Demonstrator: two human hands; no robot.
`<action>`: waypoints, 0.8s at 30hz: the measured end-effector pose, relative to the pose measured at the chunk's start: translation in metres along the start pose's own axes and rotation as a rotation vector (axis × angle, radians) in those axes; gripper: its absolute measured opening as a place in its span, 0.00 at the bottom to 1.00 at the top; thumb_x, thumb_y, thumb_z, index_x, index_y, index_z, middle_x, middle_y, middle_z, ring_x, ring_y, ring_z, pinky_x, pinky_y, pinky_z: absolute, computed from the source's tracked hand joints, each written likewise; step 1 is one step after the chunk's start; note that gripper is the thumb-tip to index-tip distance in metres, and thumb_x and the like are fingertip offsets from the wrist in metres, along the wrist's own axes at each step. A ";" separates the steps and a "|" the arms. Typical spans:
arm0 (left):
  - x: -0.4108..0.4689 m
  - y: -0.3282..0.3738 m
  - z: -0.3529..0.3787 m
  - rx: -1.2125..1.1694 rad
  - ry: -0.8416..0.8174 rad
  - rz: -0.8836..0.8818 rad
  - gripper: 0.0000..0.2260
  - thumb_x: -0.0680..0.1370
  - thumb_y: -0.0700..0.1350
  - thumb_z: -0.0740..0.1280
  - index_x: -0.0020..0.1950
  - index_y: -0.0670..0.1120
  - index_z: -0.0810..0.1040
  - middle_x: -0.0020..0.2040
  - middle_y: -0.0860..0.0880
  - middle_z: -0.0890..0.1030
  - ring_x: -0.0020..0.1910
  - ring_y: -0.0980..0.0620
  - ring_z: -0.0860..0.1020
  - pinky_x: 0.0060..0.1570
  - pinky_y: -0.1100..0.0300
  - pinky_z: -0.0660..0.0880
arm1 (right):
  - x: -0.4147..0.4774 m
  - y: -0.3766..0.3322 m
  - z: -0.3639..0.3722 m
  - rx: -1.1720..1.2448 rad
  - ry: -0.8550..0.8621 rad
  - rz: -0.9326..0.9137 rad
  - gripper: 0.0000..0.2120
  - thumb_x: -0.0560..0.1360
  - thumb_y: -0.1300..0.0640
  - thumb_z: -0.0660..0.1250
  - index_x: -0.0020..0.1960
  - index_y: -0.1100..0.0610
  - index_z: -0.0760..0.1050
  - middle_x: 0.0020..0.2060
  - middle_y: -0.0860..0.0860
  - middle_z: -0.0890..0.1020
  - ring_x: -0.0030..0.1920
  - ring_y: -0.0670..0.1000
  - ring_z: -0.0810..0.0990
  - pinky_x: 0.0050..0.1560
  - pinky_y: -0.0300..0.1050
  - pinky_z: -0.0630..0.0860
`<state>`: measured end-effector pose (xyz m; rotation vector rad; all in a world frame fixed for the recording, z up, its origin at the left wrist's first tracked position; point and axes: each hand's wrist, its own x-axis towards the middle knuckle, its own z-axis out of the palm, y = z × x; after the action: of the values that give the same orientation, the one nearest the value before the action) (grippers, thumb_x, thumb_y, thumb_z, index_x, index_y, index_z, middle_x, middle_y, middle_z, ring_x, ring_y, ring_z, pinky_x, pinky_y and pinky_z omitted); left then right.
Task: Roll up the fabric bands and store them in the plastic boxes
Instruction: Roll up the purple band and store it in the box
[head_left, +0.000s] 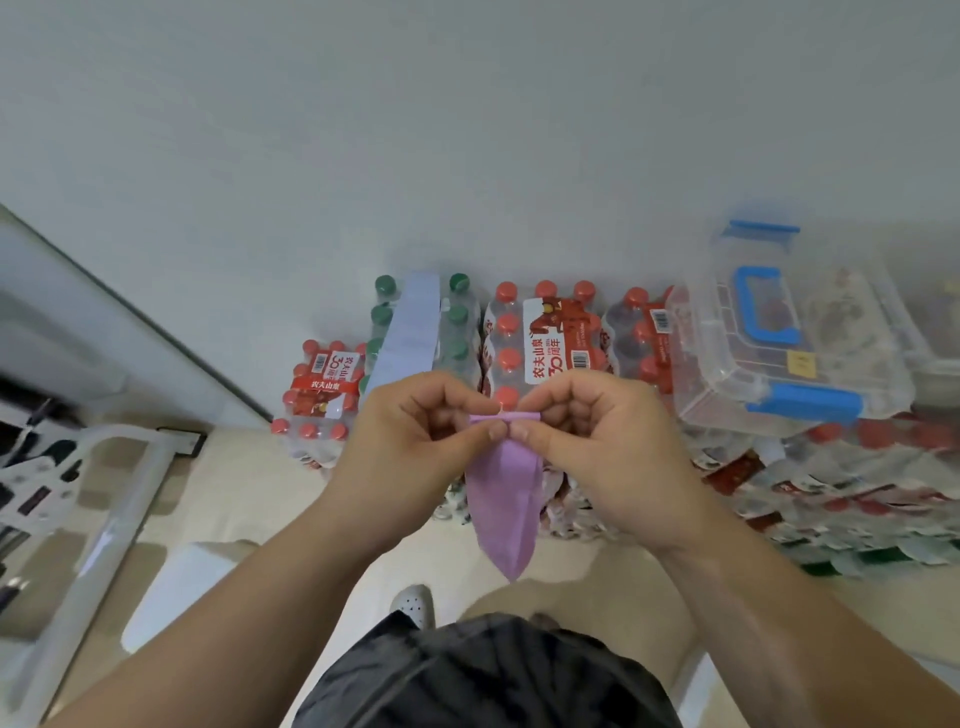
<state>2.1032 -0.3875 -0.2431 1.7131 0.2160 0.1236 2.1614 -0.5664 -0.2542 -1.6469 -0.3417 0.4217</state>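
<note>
Head view, looking down past the person's arms to a pale tiled floor (249, 483) and a plain wall. At the far left a white plastic frame (111, 499) leans across the floor; what lies behind it is too blurred to tell. To its right, against the wall, stands a low pack of red-capped water bottles (322, 384), and just beside it a taller pack of green-capped bottles (418, 322) with a pale label strip over its top.

The left hand (415, 431) is held up in front of these packs, fingers curled, its thumb and forefinger pinching the top edge of the purple fabric band (506, 499). The band is in mid-air between the two hands: its upper edge is turned over into a narrow roll at the fingertips, and the rest hangs down loose, tapering to a point above the floor. The right hand (597, 441) pinches the same rolled edge from the other side, its thumb tip almost touching the left thumb.

Behind the hands is another pack of red-capped bottles (545, 332) with a red and white label. Farther right a clear plastic box (779, 358) with a blue handle and blue latches, lid on, rests on top of stacked bottle packs (831, 493). A second clear box (935, 338) at the right edge is blurred.

Near the bottom show a white perforated shoe (413, 603) and dark shorts (483, 670).
</note>
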 end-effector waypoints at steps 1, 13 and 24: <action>-0.001 -0.001 -0.004 -0.002 -0.008 0.005 0.07 0.73 0.37 0.75 0.43 0.49 0.84 0.40 0.33 0.82 0.41 0.26 0.79 0.39 0.32 0.76 | -0.002 -0.001 0.003 0.000 0.005 -0.003 0.07 0.72 0.63 0.77 0.48 0.56 0.83 0.39 0.54 0.86 0.39 0.51 0.84 0.43 0.43 0.82; -0.001 -0.011 -0.077 0.013 -0.145 -0.020 0.07 0.74 0.36 0.74 0.43 0.48 0.86 0.36 0.42 0.85 0.33 0.51 0.80 0.31 0.64 0.74 | 0.001 -0.008 0.074 0.010 0.092 -0.013 0.12 0.74 0.67 0.74 0.52 0.53 0.83 0.39 0.54 0.85 0.43 0.53 0.86 0.50 0.51 0.84; 0.003 -0.013 -0.106 -0.085 -0.135 0.056 0.05 0.71 0.41 0.76 0.41 0.52 0.87 0.38 0.41 0.84 0.37 0.38 0.81 0.40 0.53 0.79 | 0.005 -0.017 0.110 0.022 0.162 -0.104 0.04 0.75 0.69 0.72 0.48 0.62 0.83 0.38 0.59 0.84 0.40 0.61 0.83 0.46 0.57 0.83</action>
<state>2.0832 -0.2821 -0.2395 1.6367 0.0619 0.0567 2.1154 -0.4648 -0.2483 -1.6223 -0.2992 0.2120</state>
